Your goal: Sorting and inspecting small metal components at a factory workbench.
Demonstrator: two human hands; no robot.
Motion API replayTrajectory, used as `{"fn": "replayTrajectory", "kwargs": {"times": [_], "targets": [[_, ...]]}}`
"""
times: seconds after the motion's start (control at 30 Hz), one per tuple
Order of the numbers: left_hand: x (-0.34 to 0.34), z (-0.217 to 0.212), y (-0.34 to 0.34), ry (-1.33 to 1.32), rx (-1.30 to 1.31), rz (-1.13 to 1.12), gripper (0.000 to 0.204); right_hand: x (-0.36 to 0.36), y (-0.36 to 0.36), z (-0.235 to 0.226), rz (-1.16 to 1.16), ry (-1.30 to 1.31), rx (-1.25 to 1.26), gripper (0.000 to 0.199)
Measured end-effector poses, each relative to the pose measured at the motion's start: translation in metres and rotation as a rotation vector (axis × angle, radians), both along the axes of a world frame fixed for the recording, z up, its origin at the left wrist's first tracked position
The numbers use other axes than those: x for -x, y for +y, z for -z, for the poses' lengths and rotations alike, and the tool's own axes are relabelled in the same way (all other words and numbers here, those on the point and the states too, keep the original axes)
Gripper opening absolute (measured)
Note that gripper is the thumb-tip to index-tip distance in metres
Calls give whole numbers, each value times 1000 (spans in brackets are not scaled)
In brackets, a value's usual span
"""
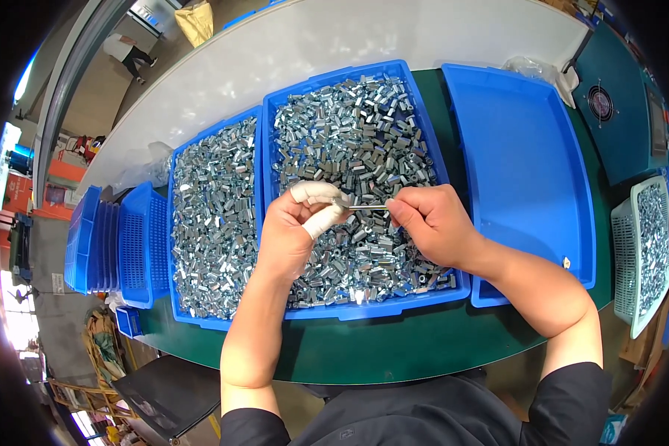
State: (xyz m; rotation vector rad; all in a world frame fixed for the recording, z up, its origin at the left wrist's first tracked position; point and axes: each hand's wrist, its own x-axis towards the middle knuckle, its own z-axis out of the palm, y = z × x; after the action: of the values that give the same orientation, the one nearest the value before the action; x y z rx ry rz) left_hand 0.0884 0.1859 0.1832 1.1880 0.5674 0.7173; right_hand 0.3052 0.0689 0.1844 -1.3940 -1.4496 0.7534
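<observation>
Blue plastic trays filled with small metal pieces (349,141) stand side by side on a green tabletop (394,357), as I view them through the head camera. Above the middle tray (379,308), a thin metal rod (367,207) runs roughly level between the two hands. The right hand (440,227) grips its right end between thumb and bent forefinger. The left hand (284,229), with white coverings (322,222) on thumb and fingers, closes its fingertips about the other end; whether they also pinch a metal piece is too small for me to tell. The left tray (208,322) adjoins the middle one. To the right, a shallow blue tray (524,171) bears a small pale object (566,262) near its lower right corner. I note perforated blue baskets (143,245) at far left and a pale green basket (623,238) of metal pieces at far right.
</observation>
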Motion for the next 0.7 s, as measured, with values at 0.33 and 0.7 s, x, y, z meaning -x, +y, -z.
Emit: {"fn": "replayTrajectory", "kwargs": {"times": [0.33, 0.7], "targets": [[-6, -9, -10, 133, -122, 8, 13, 0, 0, 1, -7, -94, -54, 25], [-4, -9, -11, 177, 125, 171, 4, 6, -4, 0, 18, -327, -279, 10]]}}
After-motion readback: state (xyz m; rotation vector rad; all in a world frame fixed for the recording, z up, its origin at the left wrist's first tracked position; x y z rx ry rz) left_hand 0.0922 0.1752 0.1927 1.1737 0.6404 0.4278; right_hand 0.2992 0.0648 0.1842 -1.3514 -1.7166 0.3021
